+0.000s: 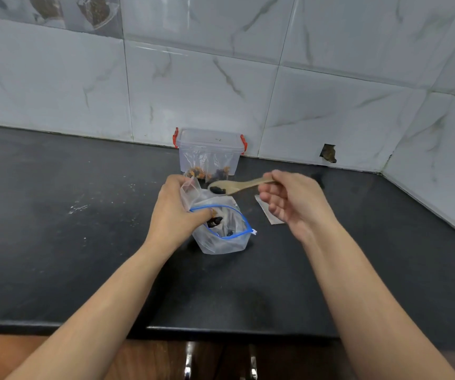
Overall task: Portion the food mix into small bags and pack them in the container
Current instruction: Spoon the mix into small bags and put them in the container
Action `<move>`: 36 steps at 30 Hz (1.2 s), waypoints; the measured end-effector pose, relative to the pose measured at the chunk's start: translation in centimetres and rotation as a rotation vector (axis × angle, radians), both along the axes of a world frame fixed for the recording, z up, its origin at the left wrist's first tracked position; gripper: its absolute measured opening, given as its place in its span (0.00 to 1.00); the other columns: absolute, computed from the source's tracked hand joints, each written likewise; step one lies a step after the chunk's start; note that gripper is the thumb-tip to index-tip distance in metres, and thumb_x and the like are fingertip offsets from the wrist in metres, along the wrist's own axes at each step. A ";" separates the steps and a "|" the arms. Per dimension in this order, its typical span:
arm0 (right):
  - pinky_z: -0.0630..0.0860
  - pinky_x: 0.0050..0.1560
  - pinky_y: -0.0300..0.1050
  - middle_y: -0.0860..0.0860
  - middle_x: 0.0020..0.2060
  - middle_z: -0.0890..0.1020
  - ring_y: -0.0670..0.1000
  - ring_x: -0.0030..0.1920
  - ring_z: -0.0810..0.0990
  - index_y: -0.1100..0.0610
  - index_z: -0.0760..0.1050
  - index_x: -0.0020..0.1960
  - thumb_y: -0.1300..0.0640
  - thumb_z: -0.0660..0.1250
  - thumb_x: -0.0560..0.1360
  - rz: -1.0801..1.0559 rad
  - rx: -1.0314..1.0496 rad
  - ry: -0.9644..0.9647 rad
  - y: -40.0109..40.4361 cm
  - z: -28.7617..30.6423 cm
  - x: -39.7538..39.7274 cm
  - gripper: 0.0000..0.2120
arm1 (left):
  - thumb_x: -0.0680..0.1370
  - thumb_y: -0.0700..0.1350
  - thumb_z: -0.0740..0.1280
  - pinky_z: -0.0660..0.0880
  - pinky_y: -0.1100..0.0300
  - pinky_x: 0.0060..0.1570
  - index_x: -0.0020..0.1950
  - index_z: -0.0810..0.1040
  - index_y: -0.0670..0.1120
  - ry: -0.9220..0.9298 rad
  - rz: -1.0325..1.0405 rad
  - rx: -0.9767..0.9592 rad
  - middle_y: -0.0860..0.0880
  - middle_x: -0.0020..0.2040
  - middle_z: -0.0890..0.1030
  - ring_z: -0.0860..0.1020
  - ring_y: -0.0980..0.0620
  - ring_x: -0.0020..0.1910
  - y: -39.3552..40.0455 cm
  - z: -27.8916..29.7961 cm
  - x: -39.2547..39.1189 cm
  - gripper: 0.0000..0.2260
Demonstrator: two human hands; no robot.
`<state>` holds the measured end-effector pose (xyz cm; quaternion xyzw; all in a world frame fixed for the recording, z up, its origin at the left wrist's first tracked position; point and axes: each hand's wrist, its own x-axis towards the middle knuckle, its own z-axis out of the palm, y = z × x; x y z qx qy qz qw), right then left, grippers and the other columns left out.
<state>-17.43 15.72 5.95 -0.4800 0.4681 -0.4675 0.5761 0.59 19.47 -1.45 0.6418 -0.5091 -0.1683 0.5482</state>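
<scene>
Both hands busy at centre of the worktop [56, 242]. Left hand [175, 212] pinches a small clear bag [190, 192] by its upper edge and, with the lower fingers, seems to hold back the blue zip rim of the large bag [222, 234], which stands open just at its 3 o'clock. Right hand [292, 200] grips the handle end of a wooden spoon [237, 185]; bowl of the spoon points toward 9 o'clock, hovers just beside the small bag's mouth, and carries a dark clump of food mix.

Handling, as judged: small bag is thin, limp film, near weightless, slippery; the mouth will collapse unless held at the rim, so the rim pinch is the right hold. Large bag is soft and slumps; steady it at the zip edge, not the belly. Mix looks like loose dried bits, light, apt to roll off the shallow spoon if tilted early. Spoon stiff, light; grip well back on the handle suits.

At 12 o'clock from the hands, against the tiled wall [330, 78], sits a clear container [210, 150] with red clips, lid off or not visible.

Count: spoons, one. Large bag, one. Small bag in hand, one. Filled small bags inside the container, apparently two. A flat clear sleeve [269, 212], possibly spare bags, lies under the right hand at 3 o'clock; number cannot be told.
</scene>
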 end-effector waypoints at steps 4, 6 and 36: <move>0.69 0.27 0.35 0.48 0.25 0.81 0.44 0.24 0.77 0.57 0.78 0.40 0.60 0.61 0.77 0.052 -0.241 0.219 1.0 2.3 2.8 0.10 | 0.65 0.44 0.77 0.72 0.57 0.45 0.55 0.66 0.52 -0.036 -0.001 -0.008 0.50 0.55 0.74 0.75 0.51 0.52 -0.1 0.3 -0.3 0.25; 0.74 0.32 0.40 0.49 0.28 0.82 0.46 0.28 0.80 0.58 0.78 0.39 0.59 0.61 0.77 0.096 -0.522 0.482 1.9 2.7 4.3 0.10 | 0.65 0.44 0.76 0.70 0.58 0.44 0.55 0.67 0.52 -0.037 0.006 -0.011 0.51 0.55 0.75 0.75 0.51 0.51 -0.2 0.3 -0.3 0.25; 0.76 0.45 0.49 0.51 0.42 0.83 0.52 0.43 0.80 0.57 0.76 0.53 0.52 0.57 0.82 -0.059 -0.691 0.966 -0.4 -8.2 3.4 0.12 | 0.58 0.35 0.61 0.68 0.62 0.28 0.48 0.74 0.39 0.502 -0.268 0.321 0.45 0.33 0.73 0.73 0.52 0.29 -1.1 -0.4 0.9 0.19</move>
